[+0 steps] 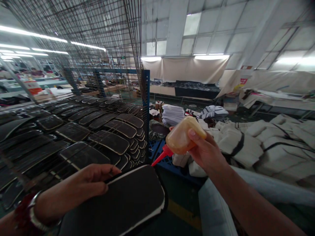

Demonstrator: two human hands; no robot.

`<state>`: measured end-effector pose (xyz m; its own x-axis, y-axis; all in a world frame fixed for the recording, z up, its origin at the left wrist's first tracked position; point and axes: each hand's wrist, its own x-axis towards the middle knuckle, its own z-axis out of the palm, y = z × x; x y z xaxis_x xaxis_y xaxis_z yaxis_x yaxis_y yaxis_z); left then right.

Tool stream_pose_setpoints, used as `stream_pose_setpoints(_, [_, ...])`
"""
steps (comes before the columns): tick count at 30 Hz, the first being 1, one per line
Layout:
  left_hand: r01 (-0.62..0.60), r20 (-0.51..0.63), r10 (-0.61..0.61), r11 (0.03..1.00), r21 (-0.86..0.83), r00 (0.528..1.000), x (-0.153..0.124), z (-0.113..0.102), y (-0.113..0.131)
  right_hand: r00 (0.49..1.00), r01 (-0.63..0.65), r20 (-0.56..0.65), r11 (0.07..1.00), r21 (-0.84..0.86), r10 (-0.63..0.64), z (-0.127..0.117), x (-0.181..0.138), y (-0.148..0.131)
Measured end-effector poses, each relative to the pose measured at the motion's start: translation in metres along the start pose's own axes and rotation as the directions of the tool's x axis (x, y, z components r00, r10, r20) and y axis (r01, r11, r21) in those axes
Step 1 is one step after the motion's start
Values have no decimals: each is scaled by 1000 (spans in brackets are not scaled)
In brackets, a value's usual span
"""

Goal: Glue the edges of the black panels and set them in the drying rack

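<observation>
My left hand (86, 186) grips the upper left edge of a dark, flat panel (123, 203) with rounded corners, thumb on its face and fingers behind. A pale whitish line runs along the panel's border. In my right hand (206, 147) is a squeeze bottle (184, 134), tilted downward, its body translucent and yellowish. Its red nozzle (161, 155) points down and left, and the tip is at the panel's upper right edge. Whether the tip touches the panel I cannot tell. The panel's lower left part runs out of view.
On the left, a wire rack with a blue post (147, 108) holds many similar dark panels (108, 141). Beyond the bottle stand a stack of white sheets (172, 114) and a blue plastic pallet (157, 150). Strapped pale bundles (241, 147) lie to the right.
</observation>
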<state>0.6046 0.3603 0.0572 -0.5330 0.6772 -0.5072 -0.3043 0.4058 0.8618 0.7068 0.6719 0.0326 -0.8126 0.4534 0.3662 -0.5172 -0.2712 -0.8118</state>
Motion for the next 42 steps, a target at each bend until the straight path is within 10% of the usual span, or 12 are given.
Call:
stream_pose_setpoints(25, [-21, 9, 21, 998, -55, 1000, 2, -21, -29, 992, -107, -61, 994, 28, 109, -19, -23, 5])
stream_pose_setpoints(42, [-46, -169, -34, 893, -447, 985, 30, 30, -47, 891, -51, -448, 998, 48, 68, -39, -18, 29])
